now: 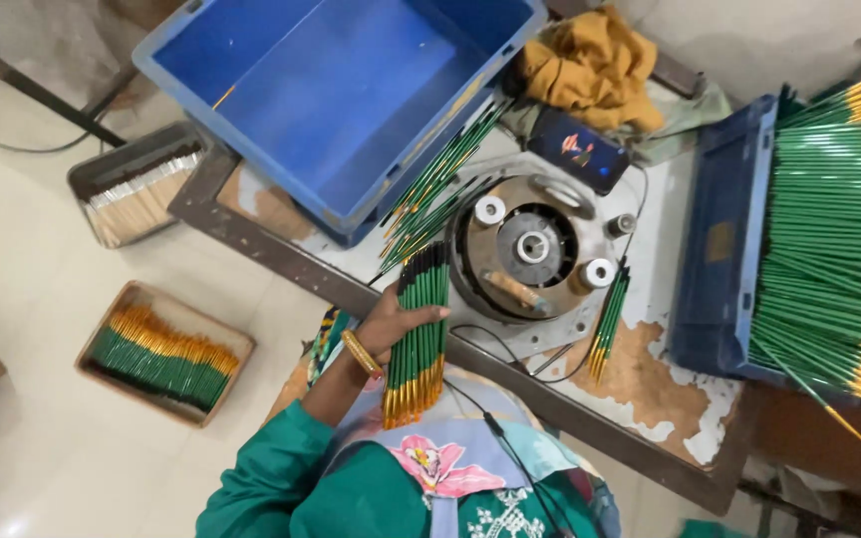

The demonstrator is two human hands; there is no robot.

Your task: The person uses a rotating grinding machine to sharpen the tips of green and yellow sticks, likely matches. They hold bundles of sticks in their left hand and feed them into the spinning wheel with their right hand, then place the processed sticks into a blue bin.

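While the left hand (391, 324) wraps tight round a thick bunch of green sticks with gold tips (418, 339) at 6 o'clock | right hand: not seen | step: gathering sticks, I think | next: needs a steady carry to the round grey metal machine (530, 249) at 1 o'clock

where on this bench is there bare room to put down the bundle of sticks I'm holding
The big blue crate is nearly bare inside. A worn patch of bench lies free between the round machine and the full right crate. Loose sticks crowd the gap between crate and machine.
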